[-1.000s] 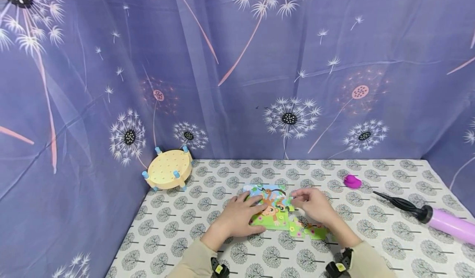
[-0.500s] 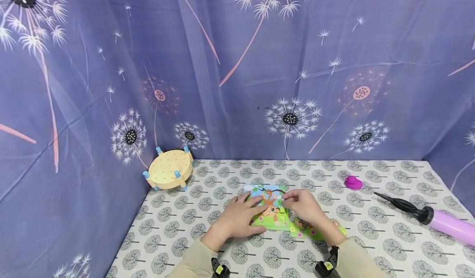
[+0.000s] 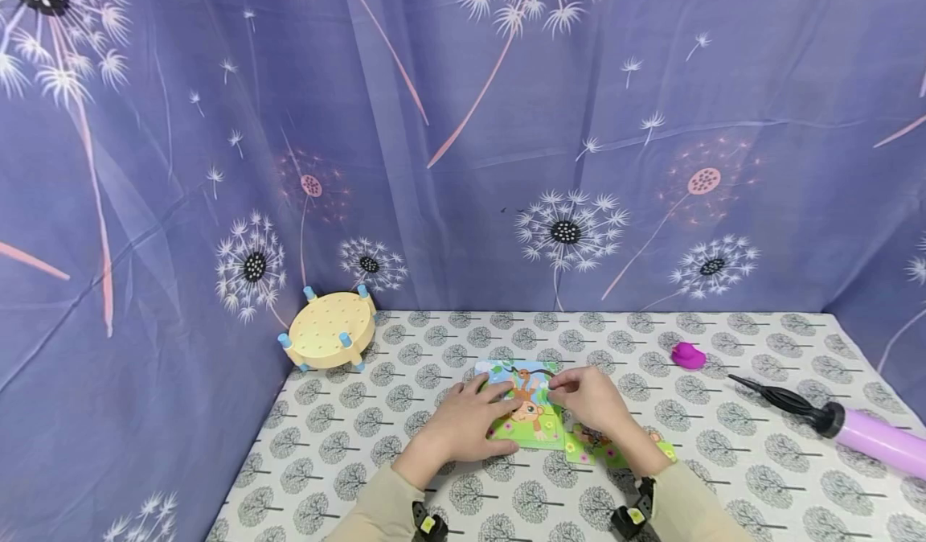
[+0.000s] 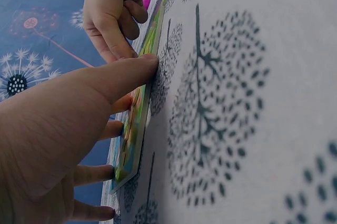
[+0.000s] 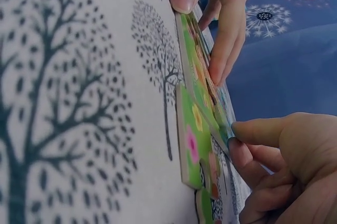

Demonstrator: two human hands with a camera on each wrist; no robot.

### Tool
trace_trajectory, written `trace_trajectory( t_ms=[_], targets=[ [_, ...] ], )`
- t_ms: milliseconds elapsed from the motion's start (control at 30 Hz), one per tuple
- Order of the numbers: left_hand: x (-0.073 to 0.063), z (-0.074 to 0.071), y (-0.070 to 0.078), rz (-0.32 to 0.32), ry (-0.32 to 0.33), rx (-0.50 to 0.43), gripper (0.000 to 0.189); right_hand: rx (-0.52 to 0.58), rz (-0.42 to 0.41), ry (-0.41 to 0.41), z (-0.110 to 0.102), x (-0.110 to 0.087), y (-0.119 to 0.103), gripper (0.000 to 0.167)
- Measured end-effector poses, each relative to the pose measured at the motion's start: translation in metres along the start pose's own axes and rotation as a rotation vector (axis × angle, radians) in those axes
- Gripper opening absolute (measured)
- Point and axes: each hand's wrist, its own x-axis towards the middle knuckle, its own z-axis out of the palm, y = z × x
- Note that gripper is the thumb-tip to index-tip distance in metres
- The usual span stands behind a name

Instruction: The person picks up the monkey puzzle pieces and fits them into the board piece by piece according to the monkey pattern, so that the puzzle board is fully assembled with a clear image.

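A jigsaw puzzle (image 3: 526, 431) with a monkey picture lies flat on the table. My left hand (image 3: 463, 423) rests on its left part with fingers spread; in the left wrist view its thumb (image 4: 131, 74) presses at the near edge. At the right edge of the puzzle, my right hand (image 3: 592, 401) pinches a puzzle piece (image 5: 223, 125) between thumb and bent fingers. The piece sits against the picture, mostly hidden by the fingertips. Loose green puzzle pieces (image 5: 190, 139) with flowers lie just right of the puzzle, partly under the right wrist.
A round yellow pegged board (image 3: 331, 329) with blue-tipped legs leans at the back left. Farther right are a purple toy duck (image 3: 688, 356) and a lilac hand pump (image 3: 878, 441) with a black nozzle. A blue dandelion curtain (image 3: 463, 164) hangs behind the tree-patterned cloth (image 3: 405, 357).
My right hand has moved left with the puzzle piece, bringing it against the picture's right edge, then has barely shifted. My left hand has stayed on the puzzle.
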Motion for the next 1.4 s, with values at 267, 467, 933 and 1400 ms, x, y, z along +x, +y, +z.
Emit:
trace_trajectory(
  t_ms=[267,467,933,1400],
  targets=[
    [0.001,-0.003,0.004,0.000,-0.003,-0.027,0.076,0.021,-0.018,-0.009,-0.006,-0.003,0.005,0.014],
    [0.003,-0.005,0.011,0.005,0.018,0.003,0.075,0.056,-0.032,-0.028,-0.020,-0.012,0.017,0.016],
    [0.007,-0.005,0.011,-0.006,0.021,0.077,0.077,0.026,-0.213,-0.247,-0.049,-0.047,0.036,0.036],
    [0.000,-0.005,-0.008,0.059,0.042,0.025,0.080,-0.266,-0.279,-0.173,-0.043,-0.064,0.029,0.048]
  ],
)
